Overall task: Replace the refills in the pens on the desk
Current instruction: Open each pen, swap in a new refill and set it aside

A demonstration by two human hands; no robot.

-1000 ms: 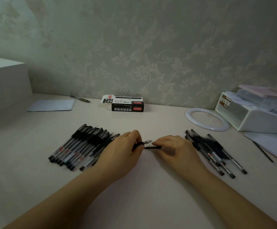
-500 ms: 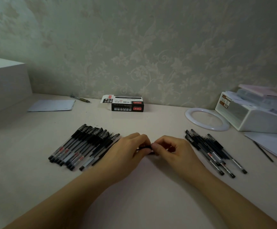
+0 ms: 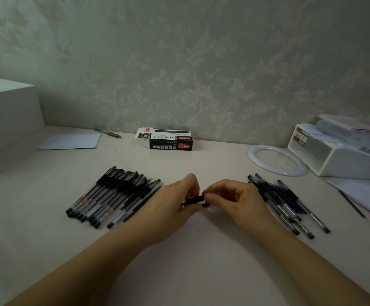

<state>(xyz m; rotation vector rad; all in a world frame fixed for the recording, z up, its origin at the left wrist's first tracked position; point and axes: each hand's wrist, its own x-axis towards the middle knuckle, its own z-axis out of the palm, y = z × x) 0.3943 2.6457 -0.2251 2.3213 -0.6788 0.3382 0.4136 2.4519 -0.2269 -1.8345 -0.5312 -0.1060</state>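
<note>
Pen [image 3: 194, 200] sits mid-desk, held between both hands just above the surface, halfway between the two pen piles. Left hand [image 3: 170, 208] has fingers curled round the barrel end; right hand [image 3: 234, 200] pinches the black grip end with thumb and fingertips. I can't tell if the tip section is threaded on or off, too dark and small. My read: screwing the two halves together with a refill inside. To do it well I'd hold the barrel steady in the left, line both parts on one axis, and turn only the right, lightly, so the thread doesn't cross and the refill tip comes out centred. Left pile [image 3: 113, 195] lies toward the desk's left edge, right pile [image 3: 285, 204] toward the right edge. Pen box [image 3: 170, 142] stands at the back edge by the wall.
</note>
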